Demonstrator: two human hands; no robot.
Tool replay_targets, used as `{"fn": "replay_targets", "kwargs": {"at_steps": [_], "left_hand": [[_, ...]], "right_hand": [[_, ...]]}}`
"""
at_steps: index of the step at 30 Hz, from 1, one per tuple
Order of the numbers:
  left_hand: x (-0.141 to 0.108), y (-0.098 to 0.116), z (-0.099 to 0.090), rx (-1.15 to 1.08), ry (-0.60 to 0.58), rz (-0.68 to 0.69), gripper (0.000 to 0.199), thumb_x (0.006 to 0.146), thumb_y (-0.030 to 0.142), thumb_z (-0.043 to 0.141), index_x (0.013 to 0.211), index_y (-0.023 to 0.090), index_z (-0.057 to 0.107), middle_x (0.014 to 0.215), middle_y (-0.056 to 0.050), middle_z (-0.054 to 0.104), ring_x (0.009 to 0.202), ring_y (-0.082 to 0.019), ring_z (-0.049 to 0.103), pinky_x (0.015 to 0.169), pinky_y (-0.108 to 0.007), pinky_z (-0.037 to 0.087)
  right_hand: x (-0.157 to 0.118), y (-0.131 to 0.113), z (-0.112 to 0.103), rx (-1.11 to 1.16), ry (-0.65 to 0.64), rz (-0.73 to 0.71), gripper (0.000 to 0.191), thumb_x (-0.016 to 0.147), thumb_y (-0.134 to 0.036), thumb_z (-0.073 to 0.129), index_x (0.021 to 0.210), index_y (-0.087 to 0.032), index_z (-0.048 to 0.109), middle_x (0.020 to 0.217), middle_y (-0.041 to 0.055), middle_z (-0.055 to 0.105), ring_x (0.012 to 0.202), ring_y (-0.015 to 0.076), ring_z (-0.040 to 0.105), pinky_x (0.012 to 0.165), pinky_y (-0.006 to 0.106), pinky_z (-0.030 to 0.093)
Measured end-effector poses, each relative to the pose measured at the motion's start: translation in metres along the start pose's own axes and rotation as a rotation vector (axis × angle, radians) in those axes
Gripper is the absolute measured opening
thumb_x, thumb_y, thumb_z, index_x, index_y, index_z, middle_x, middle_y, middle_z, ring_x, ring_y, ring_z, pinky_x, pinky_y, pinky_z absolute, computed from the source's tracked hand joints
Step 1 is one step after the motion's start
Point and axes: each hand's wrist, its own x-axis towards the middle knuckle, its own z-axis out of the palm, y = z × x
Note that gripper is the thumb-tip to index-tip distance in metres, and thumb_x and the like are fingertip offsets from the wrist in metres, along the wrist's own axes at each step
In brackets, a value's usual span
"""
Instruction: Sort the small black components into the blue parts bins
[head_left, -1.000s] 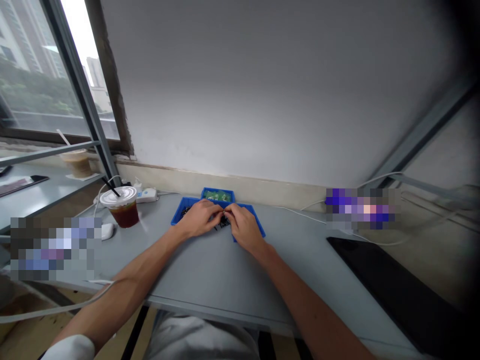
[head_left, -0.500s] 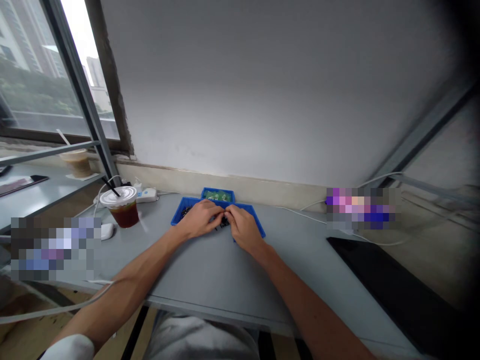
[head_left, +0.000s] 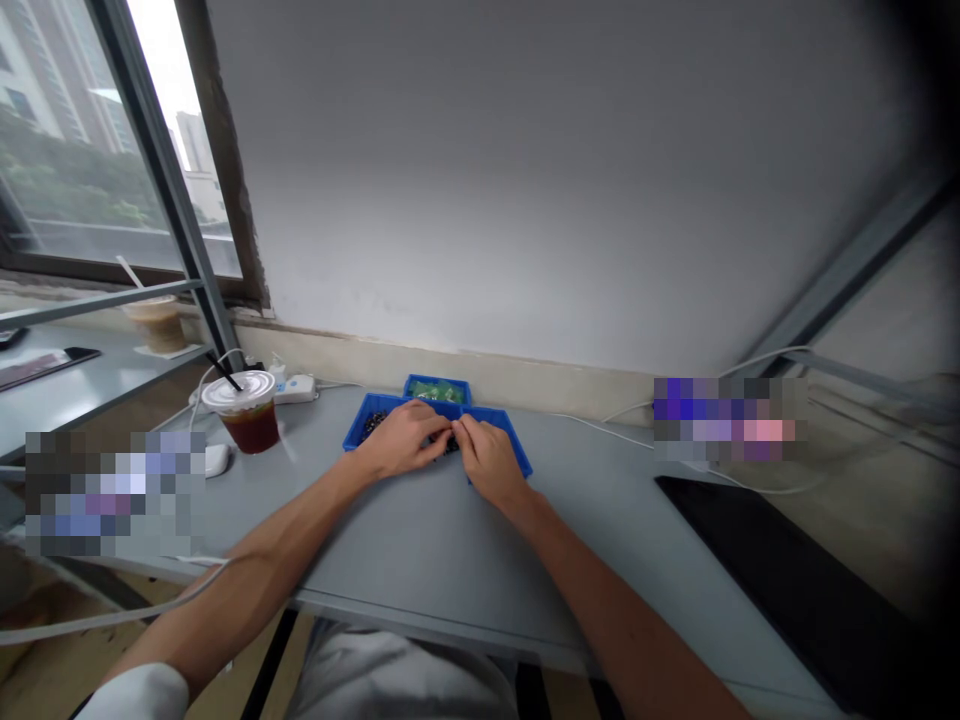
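Note:
My left hand (head_left: 405,438) and my right hand (head_left: 489,455) meet at the fingertips over the front of the blue bins. Both are closed in a pinch; whatever sits between the fingers is too small to make out. Behind my left hand is a blue bin (head_left: 352,432) with small dark parts (head_left: 373,424) in it. My right hand covers much of another blue bin (head_left: 517,442). Small black pieces (head_left: 450,444) show between the hands. At the back stands a smaller blue bin (head_left: 407,388) holding green items (head_left: 436,392).
A lidded cup of dark drink (head_left: 247,420) with a black straw stands left, by a white power strip (head_left: 296,388) and a white rounded object (head_left: 217,460). A black flat panel (head_left: 765,570) lies right. White cables (head_left: 607,428) run along the wall.
The hands stay together at the same spot, with only slight finger movement. The view has shifted very slightly.

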Motion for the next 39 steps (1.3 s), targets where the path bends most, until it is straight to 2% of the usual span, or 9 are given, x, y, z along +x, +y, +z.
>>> {"fn": "replay_targets", "kwargs": {"at_steps": [6, 11, 16, 20, 24, 27, 30, 34, 39], "left_hand": [[0.001, -0.003, -0.007, 0.038, -0.024, -0.002, 0.027, 0.100, 0.026, 0.041, 0.091, 0.017, 0.065, 0.080, -0.005, 0.066, 0.079, -0.017, 0.061, 0.086, -0.033, 0.046], [-0.005, -0.027, -0.032, 0.107, 0.099, -0.229, 0.027, 0.099, 0.028, 0.043, 0.090, 0.019, 0.066, 0.085, -0.006, 0.068, 0.084, -0.019, 0.060, 0.089, -0.036, 0.045], [-0.021, -0.058, -0.044, 0.260, 0.002, -0.375, 0.026, 0.092, 0.026, 0.046, 0.078, 0.018, 0.067, 0.094, -0.008, 0.068, 0.093, -0.023, 0.057, 0.088, -0.038, 0.044], [-0.023, -0.061, -0.038, 0.331, -0.030, -0.476, 0.029, 0.094, 0.035, 0.048, 0.088, 0.019, 0.072, 0.103, -0.009, 0.068, 0.100, -0.026, 0.056, 0.092, -0.042, 0.043], [-0.009, -0.040, -0.025, 0.289, -0.103, -0.343, 0.021, 0.090, 0.030, 0.055, 0.100, 0.022, 0.072, 0.101, -0.008, 0.069, 0.101, -0.027, 0.056, 0.094, -0.042, 0.041], [0.003, -0.023, -0.010, 0.320, -0.179, -0.244, 0.017, 0.088, 0.024, 0.056, 0.086, 0.020, 0.073, 0.093, -0.009, 0.070, 0.100, -0.028, 0.058, 0.096, -0.044, 0.038], [0.009, -0.016, 0.004, 0.396, -0.216, -0.300, 0.017, 0.085, 0.019, 0.056, 0.080, 0.016, 0.072, 0.087, -0.014, 0.071, 0.096, -0.030, 0.060, 0.093, -0.046, 0.038], [0.009, -0.017, 0.015, 0.459, -0.243, -0.332, 0.014, 0.080, 0.016, 0.058, 0.074, 0.017, 0.071, 0.079, -0.014, 0.071, 0.095, -0.030, 0.062, 0.092, -0.046, 0.039], [0.010, -0.019, 0.020, 0.492, -0.253, -0.334, 0.019, 0.080, 0.015, 0.056, 0.069, 0.017, 0.071, 0.073, -0.013, 0.070, 0.094, -0.030, 0.062, 0.091, -0.046, 0.040]], "right_hand": [[0.002, -0.001, -0.001, 0.102, -0.008, 0.086, 0.041, 0.105, -0.036, 0.030, 0.074, -0.022, 0.051, 0.063, 0.0027, 0.061, 0.057, 0.0171, 0.056, 0.059, 0.030, 0.033], [0.003, -0.001, -0.003, 0.085, 0.059, 0.154, 0.036, 0.105, -0.038, 0.032, 0.087, -0.021, 0.058, 0.067, 0.0026, 0.064, 0.061, 0.0183, 0.058, 0.061, 0.029, 0.034], [0.001, -0.002, -0.004, -0.004, 0.070, 0.115, 0.036, 0.105, -0.038, 0.034, 0.087, -0.021, 0.060, 0.069, 0.0032, 0.064, 0.061, 0.0183, 0.055, 0.063, 0.029, 0.032], [0.001, -0.004, -0.004, -0.030, 0.075, 0.087, 0.037, 0.105, -0.037, 0.034, 0.085, -0.020, 0.060, 0.067, 0.0026, 0.063, 0.059, 0.0176, 0.052, 0.063, 0.030, 0.031], [0.001, -0.005, -0.003, -0.052, 0.063, 0.062, 0.038, 0.105, -0.035, 0.033, 0.082, -0.020, 0.059, 0.067, 0.0029, 0.063, 0.059, 0.0171, 0.051, 0.062, 0.030, 0.029], [0.001, -0.005, -0.003, -0.056, 0.040, 0.036, 0.037, 0.105, -0.034, 0.033, 0.081, -0.021, 0.058, 0.069, 0.0037, 0.065, 0.060, 0.0173, 0.052, 0.063, 0.030, 0.030], [0.001, -0.006, -0.004, -0.048, 0.028, 0.029, 0.037, 0.105, -0.034, 0.033, 0.081, -0.021, 0.057, 0.070, 0.0040, 0.065, 0.061, 0.0178, 0.054, 0.064, 0.031, 0.030], [0.002, -0.007, -0.005, -0.033, 0.025, 0.028, 0.037, 0.105, -0.034, 0.033, 0.080, -0.021, 0.057, 0.070, 0.0040, 0.066, 0.063, 0.0181, 0.055, 0.065, 0.031, 0.031], [0.002, -0.007, -0.005, -0.044, 0.034, 0.018, 0.039, 0.106, -0.035, 0.031, 0.079, -0.021, 0.056, 0.070, 0.0034, 0.066, 0.063, 0.0172, 0.055, 0.066, 0.030, 0.031]]}}
